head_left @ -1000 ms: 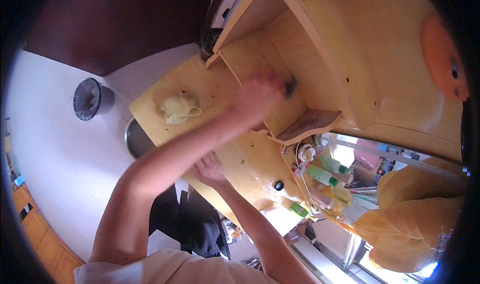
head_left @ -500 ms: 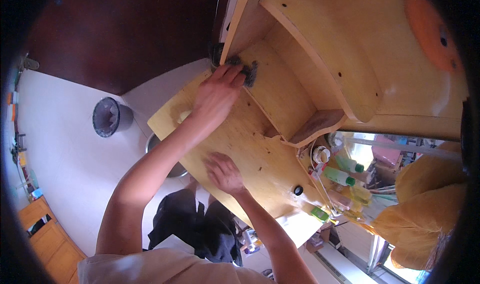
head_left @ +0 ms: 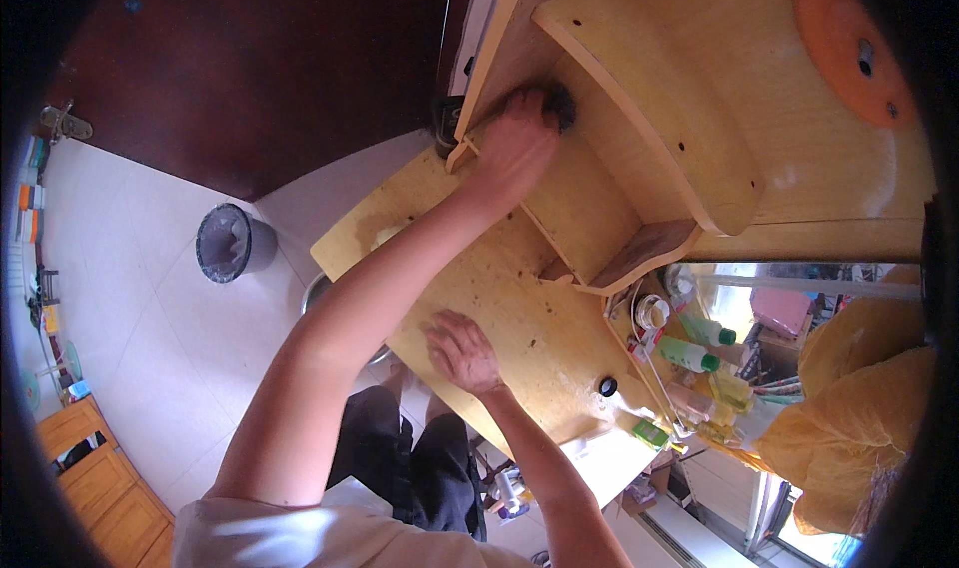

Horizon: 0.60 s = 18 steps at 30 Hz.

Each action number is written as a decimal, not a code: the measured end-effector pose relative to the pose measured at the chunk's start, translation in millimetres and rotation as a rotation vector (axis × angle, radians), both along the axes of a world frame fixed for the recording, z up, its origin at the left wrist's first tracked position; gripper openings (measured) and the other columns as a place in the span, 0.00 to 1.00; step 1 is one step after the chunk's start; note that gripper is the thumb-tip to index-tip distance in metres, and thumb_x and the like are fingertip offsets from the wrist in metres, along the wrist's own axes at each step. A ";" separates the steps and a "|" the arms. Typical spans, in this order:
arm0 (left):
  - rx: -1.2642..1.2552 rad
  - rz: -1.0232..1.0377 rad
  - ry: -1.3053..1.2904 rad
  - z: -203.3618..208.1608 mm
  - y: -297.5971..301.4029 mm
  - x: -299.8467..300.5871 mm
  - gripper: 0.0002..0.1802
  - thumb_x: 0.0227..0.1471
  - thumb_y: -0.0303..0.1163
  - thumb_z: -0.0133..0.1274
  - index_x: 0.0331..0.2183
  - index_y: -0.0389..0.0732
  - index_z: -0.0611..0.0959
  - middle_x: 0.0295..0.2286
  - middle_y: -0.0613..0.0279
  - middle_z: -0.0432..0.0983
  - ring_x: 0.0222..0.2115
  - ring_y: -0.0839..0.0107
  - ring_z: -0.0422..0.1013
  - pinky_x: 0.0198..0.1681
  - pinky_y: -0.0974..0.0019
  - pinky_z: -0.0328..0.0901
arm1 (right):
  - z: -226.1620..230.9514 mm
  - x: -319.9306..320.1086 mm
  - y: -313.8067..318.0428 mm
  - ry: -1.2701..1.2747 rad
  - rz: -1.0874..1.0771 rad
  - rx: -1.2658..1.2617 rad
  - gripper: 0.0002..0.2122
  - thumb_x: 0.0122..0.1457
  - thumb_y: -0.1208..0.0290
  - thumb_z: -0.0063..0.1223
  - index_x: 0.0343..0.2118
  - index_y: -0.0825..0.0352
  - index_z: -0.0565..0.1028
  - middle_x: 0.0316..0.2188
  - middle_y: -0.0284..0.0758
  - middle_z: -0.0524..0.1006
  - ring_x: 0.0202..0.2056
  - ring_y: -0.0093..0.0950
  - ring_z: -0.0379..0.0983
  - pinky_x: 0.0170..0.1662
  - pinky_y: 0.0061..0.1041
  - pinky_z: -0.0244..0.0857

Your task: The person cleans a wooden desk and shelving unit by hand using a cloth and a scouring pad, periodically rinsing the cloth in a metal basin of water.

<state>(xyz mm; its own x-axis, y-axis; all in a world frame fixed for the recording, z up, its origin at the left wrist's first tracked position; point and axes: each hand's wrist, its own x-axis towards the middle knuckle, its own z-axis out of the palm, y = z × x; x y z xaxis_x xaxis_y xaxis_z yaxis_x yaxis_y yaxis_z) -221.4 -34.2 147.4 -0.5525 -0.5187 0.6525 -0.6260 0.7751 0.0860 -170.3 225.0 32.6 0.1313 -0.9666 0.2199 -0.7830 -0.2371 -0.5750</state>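
My left hand reaches into the far end of a low wooden shelf compartment at the back of a yellowish wooden desk. Its fingers are closed on a dark scouring pad, which presses against the compartment's inner corner; the hand covers part of the pad. On the desktop, nearer to me, my right hand lies with fingers spread and nothing in it. Dark spots and a wet-looking patch mark the desk surface. Right of my right hand is a small black ring-shaped cap.
Green-capped bottles and an open jar crowd the desk's right side, near a yellow cloth. A curved wooden panel overhangs the compartment. A lined dark bin stands on the floor beside a dark door.
My left hand has carried the scouring pad from the compartment's front edge deeper inside, away and to the right. The right hand stays on the desktop. The view has shifted slightly.
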 end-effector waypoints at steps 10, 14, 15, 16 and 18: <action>0.103 -0.001 -0.070 9.3 13.2 17.9 0.08 0.39 0.25 0.48 0.27 0.33 0.74 0.36 0.51 0.70 0.35 0.61 0.69 0.28 0.63 0.71 | 0.0 -1.9 -1.9 -0.015 0.017 -0.002 0.16 0.50 0.67 0.50 0.43 0.64 0.70 0.48 0.38 0.66 0.50 0.36 0.62 0.55 0.35 0.56; 0.173 0.064 -0.046 8.7 11.5 8.5 0.08 0.40 0.24 0.48 0.28 0.34 0.73 0.31 0.50 0.72 0.34 0.60 0.69 0.28 0.62 0.71 | 0.8 -0.5 -0.6 -0.020 0.017 0.008 0.16 0.50 0.67 0.50 0.43 0.64 0.70 0.48 0.38 0.66 0.50 0.36 0.62 0.55 0.35 0.56; 0.204 0.081 -0.056 8.9 7.7 3.3 0.07 0.40 0.24 0.48 0.27 0.36 0.73 0.29 0.53 0.73 0.33 0.61 0.70 0.26 0.64 0.71 | 0.7 0.8 -1.3 -0.022 0.015 0.009 0.16 0.50 0.67 0.50 0.43 0.63 0.70 0.49 0.38 0.66 0.50 0.36 0.62 0.55 0.35 0.56; 0.236 0.098 -0.065 8.7 4.3 0.4 0.06 0.39 0.25 0.48 0.26 0.39 0.72 0.27 0.56 0.73 0.31 0.63 0.70 0.23 0.66 0.71 | 0.6 2.1 -2.0 -0.024 0.014 0.010 0.17 0.50 0.67 0.50 0.44 0.63 0.70 0.49 0.38 0.66 0.50 0.36 0.62 0.55 0.35 0.56; 0.246 0.069 -0.011 9.3 0.1 -2.1 0.07 0.39 0.25 0.49 0.27 0.39 0.72 0.26 0.56 0.73 0.30 0.62 0.71 0.23 0.64 0.70 | 1.8 1.2 -2.3 -0.034 0.019 0.018 0.16 0.50 0.67 0.50 0.43 0.63 0.70 0.49 0.38 0.66 0.51 0.36 0.62 0.55 0.35 0.55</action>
